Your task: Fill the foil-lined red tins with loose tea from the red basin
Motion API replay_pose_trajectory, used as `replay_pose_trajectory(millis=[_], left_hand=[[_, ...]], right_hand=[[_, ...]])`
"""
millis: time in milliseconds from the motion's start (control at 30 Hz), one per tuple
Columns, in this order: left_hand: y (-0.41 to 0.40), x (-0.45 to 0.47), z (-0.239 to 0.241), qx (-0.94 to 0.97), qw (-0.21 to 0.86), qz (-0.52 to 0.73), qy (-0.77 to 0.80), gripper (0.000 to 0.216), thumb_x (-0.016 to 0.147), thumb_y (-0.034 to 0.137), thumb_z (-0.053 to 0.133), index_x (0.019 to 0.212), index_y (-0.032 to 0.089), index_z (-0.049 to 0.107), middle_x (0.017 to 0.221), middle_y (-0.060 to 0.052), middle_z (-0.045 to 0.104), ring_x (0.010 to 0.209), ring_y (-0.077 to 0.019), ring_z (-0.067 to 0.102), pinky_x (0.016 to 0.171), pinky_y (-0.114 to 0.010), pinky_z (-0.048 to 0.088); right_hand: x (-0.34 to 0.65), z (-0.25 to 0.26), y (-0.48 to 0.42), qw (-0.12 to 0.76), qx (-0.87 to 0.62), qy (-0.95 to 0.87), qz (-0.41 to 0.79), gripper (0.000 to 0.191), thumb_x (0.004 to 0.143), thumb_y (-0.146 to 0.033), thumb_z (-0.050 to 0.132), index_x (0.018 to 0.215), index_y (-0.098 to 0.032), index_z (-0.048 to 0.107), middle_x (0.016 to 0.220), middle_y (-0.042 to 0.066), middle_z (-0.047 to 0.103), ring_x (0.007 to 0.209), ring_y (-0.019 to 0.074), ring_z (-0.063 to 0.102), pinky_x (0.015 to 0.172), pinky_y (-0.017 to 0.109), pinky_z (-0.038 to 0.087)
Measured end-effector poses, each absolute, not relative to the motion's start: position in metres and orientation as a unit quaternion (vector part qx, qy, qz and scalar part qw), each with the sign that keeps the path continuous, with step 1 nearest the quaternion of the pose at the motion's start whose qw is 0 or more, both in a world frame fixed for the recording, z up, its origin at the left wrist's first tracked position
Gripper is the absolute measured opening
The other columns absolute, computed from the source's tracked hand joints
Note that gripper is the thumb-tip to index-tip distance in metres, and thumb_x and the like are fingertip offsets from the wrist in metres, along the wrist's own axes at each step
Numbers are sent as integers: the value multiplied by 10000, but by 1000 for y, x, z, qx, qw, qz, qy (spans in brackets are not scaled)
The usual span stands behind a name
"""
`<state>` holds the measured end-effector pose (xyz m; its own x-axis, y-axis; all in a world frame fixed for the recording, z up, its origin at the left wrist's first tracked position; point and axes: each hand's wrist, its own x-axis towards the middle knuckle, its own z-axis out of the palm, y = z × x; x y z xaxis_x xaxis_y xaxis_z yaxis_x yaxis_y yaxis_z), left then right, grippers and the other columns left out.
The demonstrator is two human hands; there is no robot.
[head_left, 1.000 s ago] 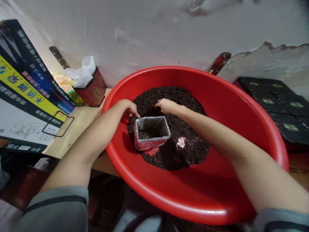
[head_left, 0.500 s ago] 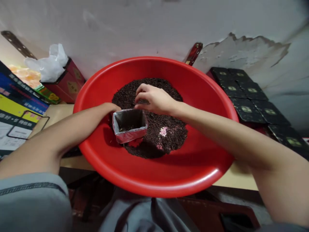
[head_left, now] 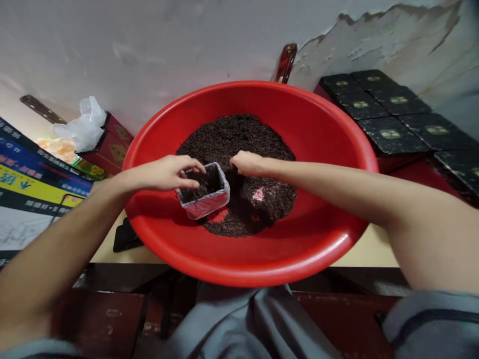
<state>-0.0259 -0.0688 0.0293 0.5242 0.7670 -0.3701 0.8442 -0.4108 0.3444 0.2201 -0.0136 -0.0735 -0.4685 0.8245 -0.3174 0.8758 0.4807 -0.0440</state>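
A big red basin sits before me with a heap of dark loose tea in it. A small box lined with clear plastic stands tilted in the heap, partly filled. My left hand grips the box's near-left rim, thumb and fingers pinched over the liner. My right hand lies curled in the tea just right of the box, fingers closed; what they hold is hidden.
Black lidded boxes are laid out at the right. A red box with a white plastic liner stands at the left by printed cartons. A pale wall rises behind. My grey-clad lap is below the basin.
My left hand has come over the box's rim and tilted it. My right hand dropped from above the box into the tea beside it. The view shifted a little.
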Motion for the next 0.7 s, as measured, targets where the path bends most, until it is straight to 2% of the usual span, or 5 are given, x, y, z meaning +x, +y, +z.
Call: replay_pose_trajectory(millis=[133, 267, 467, 600, 700], left_hand=[[-28, -38, 18, 757, 282, 82, 583, 459, 1007, 406, 571, 1411, 207, 661, 1266, -126, 772, 904, -213, 800, 720, -278, 629], [31, -35, -19, 706, 150, 24, 691, 581, 933, 367, 702, 1480, 186, 631, 1320, -141, 766, 1181, -307, 763, 971, -355, 628], [45, -19, -97, 661, 116, -145, 727, 1263, 756, 644, 853, 1759, 245, 196, 1798, -257, 149, 1562, -486, 442, 1256, -476, 419], [39, -22, -108, 665, 157, -152, 714, 989, 834, 560, 790, 1660, 189, 392, 1677, -289, 373, 1411, -421, 617, 1134, -417, 530], [48, -29, -94, 669, 218, -187, 685, 773, 767, 425, 841, 1455, 173, 597, 1385, -207, 686, 1139, -325, 749, 924, -347, 618]], right_hand=[[204, -23, -32, -114, 408, 896, -135, 316, 946, -160, 745, 1260, -148, 781, 1159, 118, 802, 1112, 243, 738, 968, 340, 524], [192, -1, -44, -176, 348, 905, -168, 333, 920, -246, 814, 1238, -153, 778, 1178, 102, 766, 1087, 205, 700, 995, 336, 490], [222, -51, -23, -109, 540, 827, -107, 375, 1110, -343, 504, 1369, -155, 700, 1333, 189, 693, 1145, 270, 721, 952, 370, 535], [242, -100, -26, 105, 543, 827, -99, 747, 904, -473, 828, 1521, -125, 588, 1393, 309, 654, 1020, 347, 794, 769, 363, 598], [239, -127, -34, 72, 500, 859, -81, 730, 713, -358, 994, 1326, -84, 708, 1175, 297, 752, 856, 340, 808, 637, 339, 588]])
